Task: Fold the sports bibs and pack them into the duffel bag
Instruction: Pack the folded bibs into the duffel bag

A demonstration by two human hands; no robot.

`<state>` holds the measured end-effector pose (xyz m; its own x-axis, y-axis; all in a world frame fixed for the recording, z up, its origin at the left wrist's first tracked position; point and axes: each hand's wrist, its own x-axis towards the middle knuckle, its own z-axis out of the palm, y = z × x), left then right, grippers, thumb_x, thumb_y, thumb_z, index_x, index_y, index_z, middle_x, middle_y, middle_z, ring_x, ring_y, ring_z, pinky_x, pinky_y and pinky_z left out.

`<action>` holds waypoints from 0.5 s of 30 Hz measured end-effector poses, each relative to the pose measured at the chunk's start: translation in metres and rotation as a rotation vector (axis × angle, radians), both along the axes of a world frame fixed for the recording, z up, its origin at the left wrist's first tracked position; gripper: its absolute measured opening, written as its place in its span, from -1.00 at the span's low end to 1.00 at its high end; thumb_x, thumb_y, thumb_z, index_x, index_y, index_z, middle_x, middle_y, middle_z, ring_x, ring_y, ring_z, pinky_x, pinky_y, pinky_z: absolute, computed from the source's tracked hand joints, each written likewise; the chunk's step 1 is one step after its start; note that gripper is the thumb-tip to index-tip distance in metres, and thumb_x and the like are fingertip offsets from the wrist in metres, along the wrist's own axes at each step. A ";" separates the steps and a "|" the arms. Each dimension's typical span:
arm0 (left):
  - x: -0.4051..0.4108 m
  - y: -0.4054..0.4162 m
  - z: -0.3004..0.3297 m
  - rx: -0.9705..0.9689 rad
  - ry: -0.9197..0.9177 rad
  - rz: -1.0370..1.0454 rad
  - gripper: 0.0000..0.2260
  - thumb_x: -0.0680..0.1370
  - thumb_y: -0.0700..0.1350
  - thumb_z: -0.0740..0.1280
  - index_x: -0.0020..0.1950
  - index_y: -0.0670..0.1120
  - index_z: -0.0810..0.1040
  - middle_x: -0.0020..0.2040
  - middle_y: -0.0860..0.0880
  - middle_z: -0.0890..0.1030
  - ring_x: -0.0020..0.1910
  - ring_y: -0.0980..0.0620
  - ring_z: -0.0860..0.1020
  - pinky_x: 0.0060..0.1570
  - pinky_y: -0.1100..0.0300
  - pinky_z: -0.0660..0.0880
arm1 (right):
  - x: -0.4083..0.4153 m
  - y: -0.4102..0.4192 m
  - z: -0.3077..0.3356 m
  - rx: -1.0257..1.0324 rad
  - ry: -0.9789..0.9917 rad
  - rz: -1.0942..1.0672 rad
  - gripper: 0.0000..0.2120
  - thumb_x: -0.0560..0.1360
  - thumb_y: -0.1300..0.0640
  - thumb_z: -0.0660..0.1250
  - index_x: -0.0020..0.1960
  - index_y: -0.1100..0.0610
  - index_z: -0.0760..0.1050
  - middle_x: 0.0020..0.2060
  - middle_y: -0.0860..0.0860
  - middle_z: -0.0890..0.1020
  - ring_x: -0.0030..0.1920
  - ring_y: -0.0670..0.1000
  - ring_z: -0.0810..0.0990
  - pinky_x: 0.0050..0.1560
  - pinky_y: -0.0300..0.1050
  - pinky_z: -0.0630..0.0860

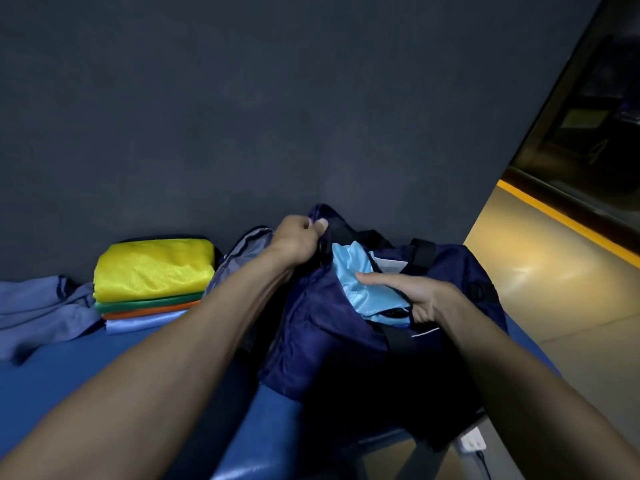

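The left hand (298,242) pinches the duffel bag (346,348) rim while the right hand (415,296) grips the light blue bib (360,289) inside.

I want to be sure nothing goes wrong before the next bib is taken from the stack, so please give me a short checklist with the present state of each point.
1. Duffel bag held open: ok, the left hand pinches its upper edge.
2. Light blue bib fully inside the bag: not ok, part of it shows at the opening under the right hand.
3. Right hand free for the next bib: not ok, it rests on the light blue bib.
4. Folded stack neat and within view: ok, yellow bib on top.
5. Room left in the bag: cannot tell, the inside is hidden.
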<state>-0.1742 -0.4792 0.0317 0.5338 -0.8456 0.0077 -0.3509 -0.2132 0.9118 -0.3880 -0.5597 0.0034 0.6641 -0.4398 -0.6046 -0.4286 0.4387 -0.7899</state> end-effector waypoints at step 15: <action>0.009 0.027 0.033 0.110 -0.040 -0.220 -0.66 0.63 0.13 0.25 -0.13 -0.09 0.62 -0.19 -0.15 0.63 -0.19 -0.03 0.57 0.09 -0.03 0.56 | 0.040 0.017 -0.029 -0.092 -0.013 -0.083 -0.47 0.43 -0.09 0.51 0.26 0.24 0.62 0.17 0.20 0.68 0.19 0.17 0.65 0.31 0.11 0.54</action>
<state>-0.1648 -0.4521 0.0642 0.3379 -0.9383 -0.0735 -0.4356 -0.2251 0.8715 -0.3484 -0.5432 -0.0260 0.6307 -0.5468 -0.5507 -0.3835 0.3973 -0.8337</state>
